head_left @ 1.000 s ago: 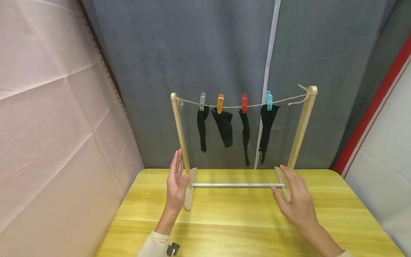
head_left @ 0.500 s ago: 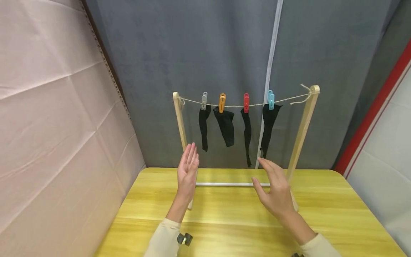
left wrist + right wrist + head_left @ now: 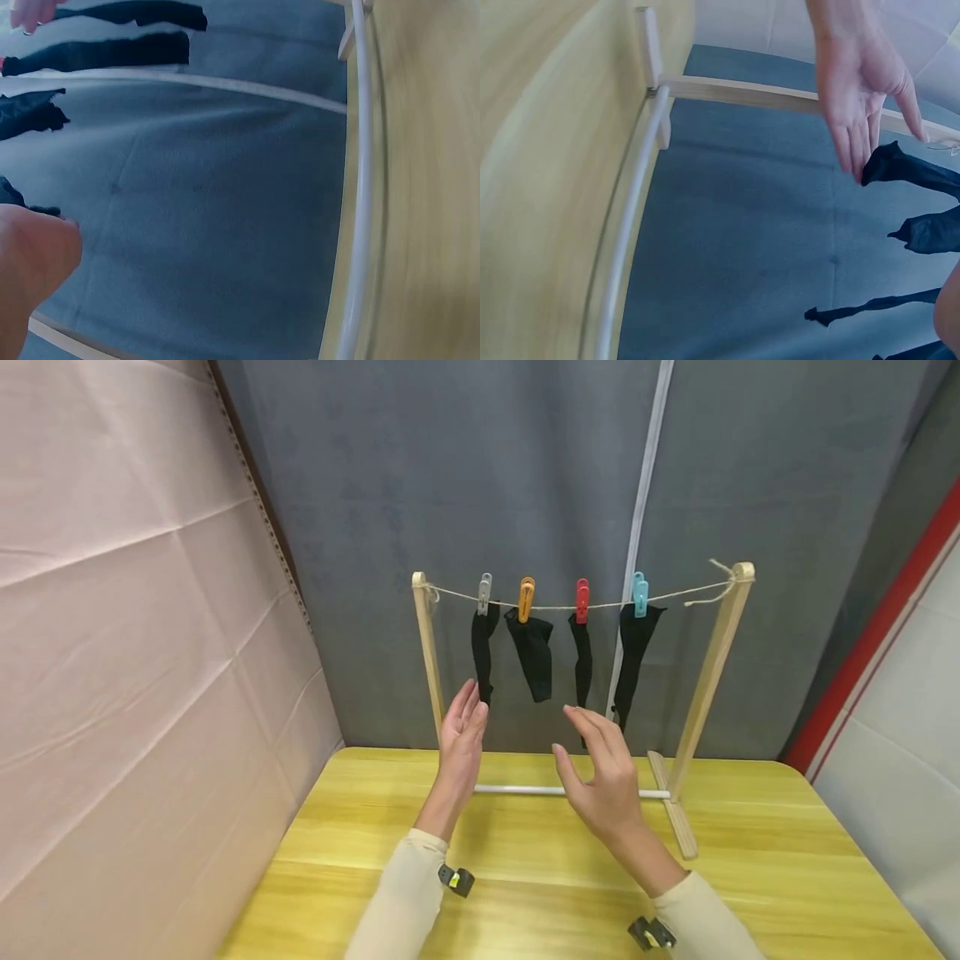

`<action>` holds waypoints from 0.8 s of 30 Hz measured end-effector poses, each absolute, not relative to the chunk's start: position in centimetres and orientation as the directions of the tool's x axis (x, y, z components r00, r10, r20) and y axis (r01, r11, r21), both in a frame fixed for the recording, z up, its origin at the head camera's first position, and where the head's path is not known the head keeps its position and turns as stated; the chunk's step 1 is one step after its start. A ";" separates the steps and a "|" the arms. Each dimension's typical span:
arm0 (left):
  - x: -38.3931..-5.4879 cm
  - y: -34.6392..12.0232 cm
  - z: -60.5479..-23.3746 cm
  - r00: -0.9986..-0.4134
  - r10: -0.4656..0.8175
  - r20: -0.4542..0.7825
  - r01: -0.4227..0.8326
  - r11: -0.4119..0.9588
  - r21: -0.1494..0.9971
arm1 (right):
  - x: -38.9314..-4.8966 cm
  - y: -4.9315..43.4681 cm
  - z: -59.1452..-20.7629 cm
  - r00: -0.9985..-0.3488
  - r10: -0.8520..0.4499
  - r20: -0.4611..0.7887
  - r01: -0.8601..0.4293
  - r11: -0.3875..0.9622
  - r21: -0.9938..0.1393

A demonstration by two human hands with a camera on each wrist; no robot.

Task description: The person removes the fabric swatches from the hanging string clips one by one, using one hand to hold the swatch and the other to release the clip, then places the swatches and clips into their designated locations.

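Note:
My left hand is raised with straight fingers, empty, close to the lower end of the leftmost black cloth strip. To its right, my right hand holds nothing; its fingers are loosely bent and spread from the thumb, overlapping the low end of another black strip. A wider black piece and a long one also hang from the string. Grey, orange, red and blue clothespins grip them. In the right wrist view, the left fingertips reach a strip's end.
Two wooden posts carry the string, joined low down by a white rod. The stand's right foot rests on the yellow wooden table. Behind hangs a grey curtain; a pale cloth wall is at left.
Both hands have come inward from beside the two posts, the left moving right and slightly up, the right moving left and up. The clothespins and cloth pieces stay on the string.

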State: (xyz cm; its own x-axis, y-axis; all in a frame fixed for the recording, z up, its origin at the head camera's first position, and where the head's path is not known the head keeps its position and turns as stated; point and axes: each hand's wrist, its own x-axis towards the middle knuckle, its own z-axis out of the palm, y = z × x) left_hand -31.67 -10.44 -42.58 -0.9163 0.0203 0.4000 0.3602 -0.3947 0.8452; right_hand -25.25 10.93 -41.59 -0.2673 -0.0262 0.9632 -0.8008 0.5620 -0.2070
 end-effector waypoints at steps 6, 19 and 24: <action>-33.4 -10.1 -42.4 -0.924 -0.041 0.380 0.375 -0.292 0.880 | -26.0 9.6 -40.6 -0.278 0.023 0.960 -0.785 0.572 -0.240; -35.5 -9.4 -42.3 -0.900 -0.060 0.431 0.413 -0.428 0.804 | -27.4 6.8 -35.4 -0.308 -0.007 0.951 -0.781 0.572 -0.249; -35.9 -9.3 -42.4 -0.906 -0.098 0.412 0.405 -0.488 0.773 | -28.0 6.1 -33.4 -0.346 -0.048 0.937 -0.756 0.606 -0.248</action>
State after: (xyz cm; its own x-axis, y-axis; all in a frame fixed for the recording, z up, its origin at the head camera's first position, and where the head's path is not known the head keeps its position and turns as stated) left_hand -35.91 -9.30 -42.43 -0.9058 -0.0981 0.4122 0.4048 -0.4877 0.7735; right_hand -28.00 6.15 -33.37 -0.3457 -0.0479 0.9371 -0.7559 0.6060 -0.2478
